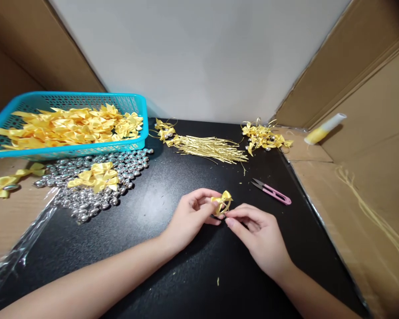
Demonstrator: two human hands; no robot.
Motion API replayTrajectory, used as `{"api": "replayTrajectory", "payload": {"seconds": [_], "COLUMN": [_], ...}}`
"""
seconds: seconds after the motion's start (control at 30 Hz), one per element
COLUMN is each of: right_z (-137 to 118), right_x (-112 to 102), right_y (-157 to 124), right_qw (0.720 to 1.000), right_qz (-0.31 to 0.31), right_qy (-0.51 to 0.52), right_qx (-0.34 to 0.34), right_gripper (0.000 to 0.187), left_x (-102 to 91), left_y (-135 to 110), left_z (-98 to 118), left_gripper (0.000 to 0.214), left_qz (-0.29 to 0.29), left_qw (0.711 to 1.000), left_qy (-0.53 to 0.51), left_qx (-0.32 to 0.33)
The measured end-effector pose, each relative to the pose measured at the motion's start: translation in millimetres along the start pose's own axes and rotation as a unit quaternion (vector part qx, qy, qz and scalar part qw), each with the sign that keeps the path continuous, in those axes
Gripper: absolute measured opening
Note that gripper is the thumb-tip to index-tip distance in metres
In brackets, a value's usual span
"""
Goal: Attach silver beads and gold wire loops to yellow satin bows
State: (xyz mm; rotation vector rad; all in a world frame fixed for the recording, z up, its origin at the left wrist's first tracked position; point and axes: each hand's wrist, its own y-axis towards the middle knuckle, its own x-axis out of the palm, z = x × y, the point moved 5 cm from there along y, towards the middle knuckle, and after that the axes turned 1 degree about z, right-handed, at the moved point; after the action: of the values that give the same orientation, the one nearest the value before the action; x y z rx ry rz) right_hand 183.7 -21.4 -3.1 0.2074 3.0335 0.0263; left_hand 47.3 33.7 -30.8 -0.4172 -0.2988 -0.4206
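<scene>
Between the fingers of my left hand (pixel 194 215) is a yellow satin ribbon bow (pixel 223 200), held above the black table (pixel 173 257). My right hand (pixel 257 235) is closed in a pinch just below the bow, close to the left fingertips. What it pinches is too small to make out; a thin gold cord seems to loop there. Pink-handled thread snips (pixel 272 191) lie beyond my right hand. A bundle of cut gold cords (pixel 213 148) lies farther back.
At the back left, a turquoise basket (pixel 142 99) holds many yellow bows. Silver bells (pixel 89 201) are heaped before it, with loose bows (pixel 98 176) on top. Finished-looking bows with cords (pixel 262 135) lie back right, near a thread cone (pixel 325 128). Cardboard walls flank both sides.
</scene>
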Motion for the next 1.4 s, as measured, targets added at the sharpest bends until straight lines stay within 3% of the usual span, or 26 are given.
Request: {"api": "replayTrajectory", "payload": {"seconds": [0.13,0.33,0.6,0.8,1.07,1.27,1.33,1.4], "right_z": [6,16,21,19,18,21,17,5], "right_x": [3,4,1,4,5,1,-6,-14], "right_y": [-3,-2,0,1,3,5,4,2], "right_qw": [0.997,0.984,0.972,0.968,0.97,0.984,0.994,0.996], "right_qz": [-0.007,0.027,0.075,0.064,0.04,0.016,0.042,0.089], "right_qy": [0.043,0.12,0.159,0.183,0.171,0.117,0.064,-0.013], "right_qx": [0.068,0.132,0.156,0.16,0.166,0.131,0.082,-0.019], "right_gripper": [0.005,0.023,0.037,0.051,0.049,0.036,0.026,0.012], "left_x": [-1.0,1.0,2.5,5.0,5.6,-1.3,-3.9,-5.1], "left_y": [0,-1,-5,-5,-3,0,0,0], "left_z": [2,2,2,2,2,7,8,10], "left_gripper": [0.018,0.019,0.016,0.022,0.019,0.021,0.021,0.021], "left_qz": [0.014,0.01,0.004,-0.009,-0.022,0.026,0.045,0.056], "left_qw": [1.0,0.999,0.994,0.992,0.997,0.997,0.995,0.992], "left_qy": [-0.006,0.012,0.086,0.116,0.071,0.052,0.062,0.09], "left_qx": [0.011,0.035,0.07,0.051,0.031,0.052,0.065,0.076]}}
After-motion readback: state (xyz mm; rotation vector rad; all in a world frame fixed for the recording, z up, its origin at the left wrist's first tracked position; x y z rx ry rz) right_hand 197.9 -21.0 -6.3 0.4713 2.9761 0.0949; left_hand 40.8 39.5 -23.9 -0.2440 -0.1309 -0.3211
